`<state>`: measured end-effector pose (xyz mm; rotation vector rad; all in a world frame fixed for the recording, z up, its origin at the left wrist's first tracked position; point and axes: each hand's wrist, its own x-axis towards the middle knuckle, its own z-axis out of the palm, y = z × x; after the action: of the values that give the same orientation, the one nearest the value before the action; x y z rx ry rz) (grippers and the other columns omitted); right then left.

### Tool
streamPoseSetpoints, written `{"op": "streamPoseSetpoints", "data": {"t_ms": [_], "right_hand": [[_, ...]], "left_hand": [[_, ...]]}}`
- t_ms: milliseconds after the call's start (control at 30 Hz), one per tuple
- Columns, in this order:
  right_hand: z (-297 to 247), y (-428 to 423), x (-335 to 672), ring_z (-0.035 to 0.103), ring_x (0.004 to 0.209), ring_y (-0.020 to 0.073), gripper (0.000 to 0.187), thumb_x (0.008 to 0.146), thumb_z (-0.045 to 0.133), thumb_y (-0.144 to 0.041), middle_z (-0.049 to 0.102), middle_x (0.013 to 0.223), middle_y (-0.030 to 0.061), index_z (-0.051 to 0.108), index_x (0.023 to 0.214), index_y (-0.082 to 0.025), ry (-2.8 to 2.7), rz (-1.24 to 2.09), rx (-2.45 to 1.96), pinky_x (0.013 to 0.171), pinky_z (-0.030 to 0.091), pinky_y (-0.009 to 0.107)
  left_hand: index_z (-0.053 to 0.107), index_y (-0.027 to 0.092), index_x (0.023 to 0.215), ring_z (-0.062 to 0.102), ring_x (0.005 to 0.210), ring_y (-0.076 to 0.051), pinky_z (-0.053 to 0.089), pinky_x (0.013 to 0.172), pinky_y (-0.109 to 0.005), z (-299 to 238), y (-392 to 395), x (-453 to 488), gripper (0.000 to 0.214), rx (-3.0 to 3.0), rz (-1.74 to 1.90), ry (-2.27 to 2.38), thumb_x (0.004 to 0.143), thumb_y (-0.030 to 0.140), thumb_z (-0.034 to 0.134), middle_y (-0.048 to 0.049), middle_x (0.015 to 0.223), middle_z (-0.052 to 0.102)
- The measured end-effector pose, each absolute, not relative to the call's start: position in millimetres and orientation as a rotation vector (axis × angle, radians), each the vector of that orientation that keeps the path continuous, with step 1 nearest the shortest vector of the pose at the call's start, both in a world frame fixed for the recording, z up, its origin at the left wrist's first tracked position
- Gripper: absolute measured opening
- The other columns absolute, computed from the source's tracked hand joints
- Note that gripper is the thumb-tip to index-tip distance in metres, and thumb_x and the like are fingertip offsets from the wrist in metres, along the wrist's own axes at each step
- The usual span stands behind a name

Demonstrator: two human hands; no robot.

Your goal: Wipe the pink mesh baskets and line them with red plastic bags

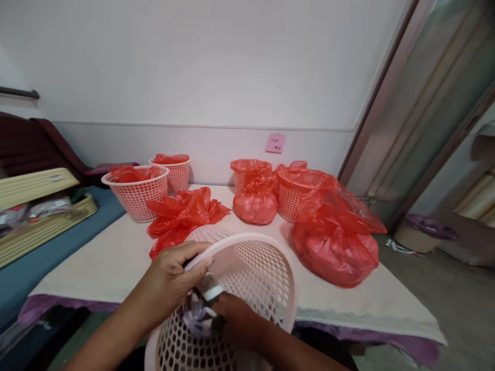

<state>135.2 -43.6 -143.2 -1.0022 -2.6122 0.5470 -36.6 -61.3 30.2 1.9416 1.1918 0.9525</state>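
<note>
A pale pink perforated plastic basket (266,245) is tilted toward me at the table's front edge, its mouth facing me. My left hand (181,270) is closed on its rim at the upper left, thumb on the inner side. My right hand (240,319) reaches inside the basket with its fingers curled. Beside those fingers is a blurred white and clear purplish item (199,314), too unclear to name. A crumpled red plastic bag (189,211) lies just behind the basket.
Red-lined baskets stand at the back left (137,193) and back right (290,196) of the white-covered table (96,263). Filled red bags (336,252) sit at the right. A pink note (276,143) is on the wall. A yellow slatted case (38,180) lies at the left.
</note>
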Motion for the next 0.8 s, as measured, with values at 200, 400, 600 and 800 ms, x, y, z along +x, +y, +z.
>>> {"op": "streamPoseSetpoints", "data": {"t_ms": [200, 400, 600, 800], "right_hand": [[-75.6, -43.5, 174.9, 0.052, 0.077, 0.0201, 0.009, 0.085, 0.060, -0.022, 0.062, 0.081, 0.0059, 0.066, 0.080, -0.017, -2.588, -0.317, -1.080, 0.070, 0.037, 0.033], [-68.5, -68.4, 208.5, 0.048, 0.077, 0.0214, 0.007, 0.080, 0.068, -0.020, 0.060, 0.080, 0.0065, 0.063, 0.076, -0.017, -2.461, -0.529, -1.192, 0.071, 0.036, 0.035], [-124.3, -104.9, 193.0, 0.048, 0.066, 0.0163, 0.010, 0.073, 0.072, -0.024, 0.059, 0.074, 0.0007, 0.062, 0.071, -0.023, -2.420, -0.159, -1.289, 0.058, 0.030, 0.029], [-54.0, -74.1, 205.0, 0.047, 0.079, 0.0195, 0.021, 0.089, 0.049, -0.014, 0.058, 0.086, 0.0073, 0.064, 0.103, -0.016, -2.184, -0.426, -1.080, 0.070, 0.037, 0.032]], "left_hand": [[0.065, 0.029, 0.119, 0.065, 0.095, -0.012, 0.047, 0.084, -0.020, 28.7, -63.0, -47.0, 0.033, 1.949, 0.991, 1.254, 0.087, 0.036, 0.058, 0.0015, 0.110, 0.072], [0.065, 0.027, 0.119, 0.065, 0.098, -0.013, 0.047, 0.086, -0.021, 24.5, -64.0, -52.7, 0.035, 1.923, 1.056, 1.315, 0.087, 0.040, 0.058, 0.0003, 0.113, 0.072], [0.067, 0.027, 0.116, 0.066, 0.092, -0.014, 0.050, 0.079, -0.021, 21.2, -68.1, -54.8, 0.036, 1.879, 1.056, 1.340, 0.085, 0.044, 0.059, 0.0003, 0.108, 0.073], [0.067, 0.027, 0.117, 0.067, 0.088, -0.014, 0.051, 0.076, -0.021, 19.9, -77.1, -42.7, 0.034, 1.879, 1.017, 1.290, 0.086, 0.041, 0.058, 0.0003, 0.105, 0.074]]}}
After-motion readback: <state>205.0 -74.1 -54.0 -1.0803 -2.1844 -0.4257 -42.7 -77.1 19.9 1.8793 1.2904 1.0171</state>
